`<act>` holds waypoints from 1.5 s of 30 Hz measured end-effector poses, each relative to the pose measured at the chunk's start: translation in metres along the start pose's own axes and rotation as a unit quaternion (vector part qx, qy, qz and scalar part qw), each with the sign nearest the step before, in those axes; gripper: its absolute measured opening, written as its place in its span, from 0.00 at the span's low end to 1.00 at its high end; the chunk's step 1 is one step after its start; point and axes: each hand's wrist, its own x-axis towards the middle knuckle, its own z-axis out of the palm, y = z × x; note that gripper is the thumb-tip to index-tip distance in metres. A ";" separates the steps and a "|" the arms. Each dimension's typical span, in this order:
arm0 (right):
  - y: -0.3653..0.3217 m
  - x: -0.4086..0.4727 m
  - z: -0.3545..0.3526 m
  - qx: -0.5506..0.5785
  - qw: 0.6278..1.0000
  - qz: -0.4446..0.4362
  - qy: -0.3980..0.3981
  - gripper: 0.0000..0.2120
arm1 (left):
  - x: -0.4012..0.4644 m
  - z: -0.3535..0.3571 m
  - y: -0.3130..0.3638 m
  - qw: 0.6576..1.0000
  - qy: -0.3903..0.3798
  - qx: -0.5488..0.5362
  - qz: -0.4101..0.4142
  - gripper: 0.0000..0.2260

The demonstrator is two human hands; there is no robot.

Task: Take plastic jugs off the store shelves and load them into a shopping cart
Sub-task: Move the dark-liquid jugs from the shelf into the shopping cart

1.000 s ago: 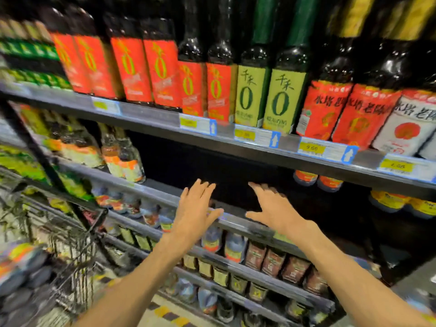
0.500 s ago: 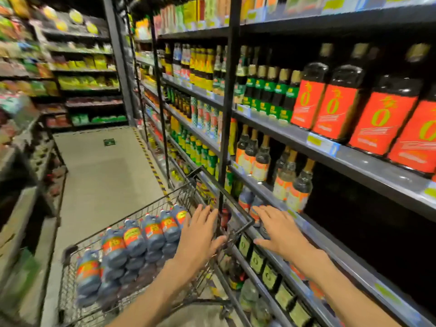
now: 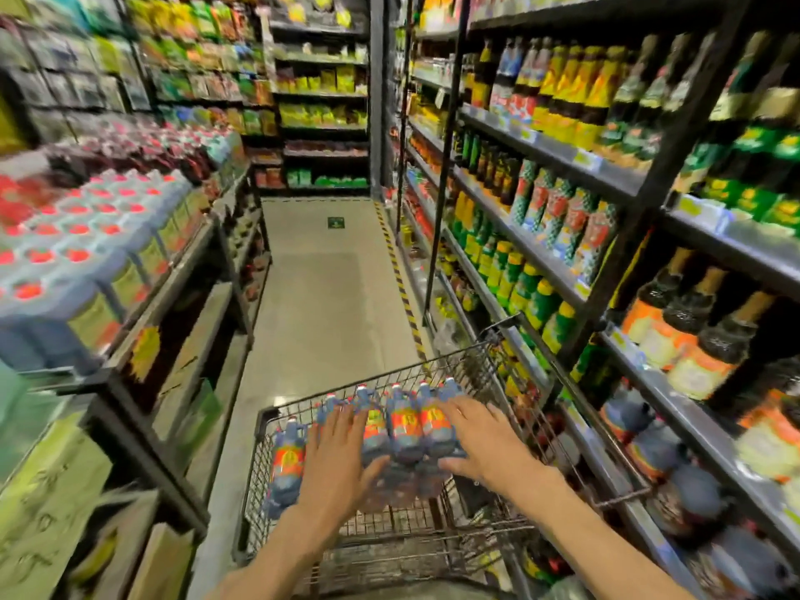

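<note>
Wire cart (image 3: 277, 482): metal mesh basket, near centre of the aisle, close beside the right-hand shelves (image 3: 562, 270).
Jugs (image 3: 404, 426): dark plastic, orange-red labels, red caps; lying packed in rows inside the cart, filling its far and middle part. One sits apart at the cart's left wall (image 3: 286, 461).
Left hand (image 3: 335, 465): fingers spread, palm down, over the left side of the jug pile; thumb reaches toward the jugs. Contact with the jugs cannot be told; it grips nothing.
Right hand (image 3: 485, 439): fingers spread, palm down, over the right side of the pile, fingertips at the jug labels. Nothing clasped.
Hands, relative: well apart, jug pile showing between them.
Shelves, right: dark bottles with orange, green and yellow labels, several tiers; similar grey-capped jugs (image 3: 658, 448) on a low tier near the cart.
Shelves, left (image 3: 182, 270): blurred packs with red caps.
Floor (image 3: 320, 288): pale, striped tape along its right edge.
Image quality: motion blur at both sides.
</note>
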 end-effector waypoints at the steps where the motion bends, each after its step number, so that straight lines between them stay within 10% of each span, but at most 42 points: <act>1: -0.002 0.016 0.005 0.002 1.000 -0.011 -0.009 0.43 | 0.007 0.006 -0.007 1.000 -0.017 -0.001 -0.017 0.37; 16: 0.001 0.214 0.079 -0.016 0.985 -0.133 -0.104 0.42 | 0.122 0.085 -0.083 0.966 -0.158 0.048 -0.197 0.42; 23: 0.005 0.247 0.102 -0.021 0.970 -0.151 -0.189 0.44 | 0.146 0.149 -0.114 0.892 -0.204 -0.183 -0.359 0.50; 34: 0.007 0.252 0.107 0.053 0.971 -0.036 -0.231 0.37 | 0.192 0.195 -0.148 0.770 -0.211 -0.388 -0.461 0.27; 38: 0.000 0.254 0.110 0.107 0.962 0.025 -0.251 0.32 | 0.183 0.244 -0.176 0.725 -0.198 -0.434 -0.497 0.44; 45: -0.021 0.281 0.157 0.261 0.908 0.187 -0.271 0.14 | 0.171 0.179 -0.174 0.681 -0.145 -0.500 -0.515 0.30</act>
